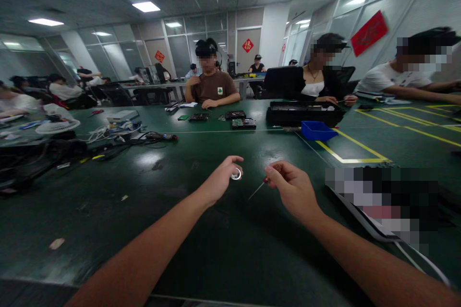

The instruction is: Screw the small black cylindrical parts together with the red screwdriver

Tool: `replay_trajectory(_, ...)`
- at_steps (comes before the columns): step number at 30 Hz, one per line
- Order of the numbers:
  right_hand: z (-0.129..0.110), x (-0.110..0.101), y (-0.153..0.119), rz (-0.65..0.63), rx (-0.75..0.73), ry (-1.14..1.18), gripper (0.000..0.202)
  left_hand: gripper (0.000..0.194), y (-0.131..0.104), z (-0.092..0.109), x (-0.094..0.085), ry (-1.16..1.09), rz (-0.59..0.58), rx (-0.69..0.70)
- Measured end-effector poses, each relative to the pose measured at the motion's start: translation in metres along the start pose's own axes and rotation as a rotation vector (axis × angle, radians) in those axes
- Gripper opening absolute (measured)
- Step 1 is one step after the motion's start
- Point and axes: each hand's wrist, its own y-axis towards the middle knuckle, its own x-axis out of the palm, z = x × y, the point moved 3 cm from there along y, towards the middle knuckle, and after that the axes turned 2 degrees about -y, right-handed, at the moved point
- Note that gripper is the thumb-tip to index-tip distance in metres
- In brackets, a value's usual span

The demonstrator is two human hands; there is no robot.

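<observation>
Above the green tabletop [212, 249], my left hand [222, 181] is closed on a small shiny metal ring [236, 174], pinched between thumb and fingers. To its right, my right hand [291, 184] grips a thin screwdriver [256, 191] by its red handle, most of which the fingers hide. The screwdriver's shaft points down and left, apart from the ring. Farther across the table lie hard drives [244, 123] and a small green circuit board [183, 117], beyond the reach of both hands.
A blue bin [318, 131] stands before a long black casing [304, 114]. Cables [108, 132] and a white fan grille [57, 126] clutter the left. At right lies a laptop-like device [360, 216], partly blurred out. Several people sit around the table, one directly opposite [212, 86].
</observation>
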Motion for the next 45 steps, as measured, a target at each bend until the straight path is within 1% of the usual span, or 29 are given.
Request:
replay_trajectory(2,-0.001,-0.001,0.000,0.041,-0.010,0.041,0.026,0.053,-0.001,-0.011,0.011,0.139,-0.077,0.027)
replay_trajectory(3,-0.001,-0.002,0.001,0.063,-0.014,0.061,0.025,0.058,-0.003,-0.015,0.014,0.213,-0.094,0.050)
replay_trajectory(4,-0.001,-0.003,0.001,0.085,-0.019,0.084,0.024,0.058,-0.005,-0.018,0.015,0.281,-0.090,0.074)
replay_trajectory(5,0.000,-0.003,0.002,0.103,-0.022,0.110,0.023,0.054,-0.006,-0.020,0.014,0.339,-0.071,0.099)
replay_trajectory(8,0.000,-0.003,0.003,0.131,-0.031,0.203,0.021,0.030,-0.011,-0.023,0.008,0.431,-0.008,0.148)
replay_trajectory(10,-0.001,-0.003,0.003,0.134,-0.041,0.235,0.020,0.028,-0.012,-0.023,0.005,0.449,-0.015,0.199)
replay_trajectory(13,-0.003,-0.002,0.003,0.131,-0.046,0.184,0.020,0.034,-0.013,-0.023,0.002,0.434,-0.041,0.263)
replay_trajectory(17,-0.002,-0.003,0.002,0.141,-0.053,0.089,0.021,0.038,-0.013,-0.024,0.001,0.403,-0.036,0.226)
replay_trajectory(22,0.000,-0.002,0.002,0.133,-0.068,0.050,0.022,0.030,-0.014,-0.020,0.001,0.432,-0.021,0.250)
replay_trajectory(27,-0.005,-0.004,-0.002,0.088,-0.088,-0.072,0.026,0.031,-0.014,-0.022,-0.003,0.487,-0.003,0.293)
replay_trajectory(30,-0.005,-0.005,-0.004,0.065,-0.087,-0.136,0.028,0.032,-0.013,-0.024,-0.005,0.557,0.016,0.294)
replay_trajectory(33,-0.004,-0.003,-0.005,0.019,-0.142,-0.120,0.023,0.031,-0.012,-0.025,-0.006,0.601,0.034,0.292)
replay_trajectory(36,-0.005,-0.002,-0.006,-0.042,-0.218,-0.106,0.017,0.032,-0.012,-0.023,-0.006,0.594,0.052,0.295)
replay_trajectory(39,-0.007,-0.001,-0.007,-0.078,-0.242,-0.153,0.016,0.032,-0.013,-0.022,-0.006,0.595,0.055,0.290)
replay_trajectory(41,-0.009,-0.002,-0.006,-0.051,-0.215,-0.197,0.020,0.032,-0.014,-0.022,-0.005,0.603,0.040,0.296)
replay_trajectory(43,-0.011,-0.003,-0.006,0.005,-0.175,-0.237,0.026,0.033,-0.014,-0.022,-0.005,0.608,0.023,0.307)
replay_trajectory(45,-0.012,-0.003,-0.007,0.035,-0.158,-0.256,0.028,0.033,-0.014,-0.023,-0.004,0.612,0.010,0.314)
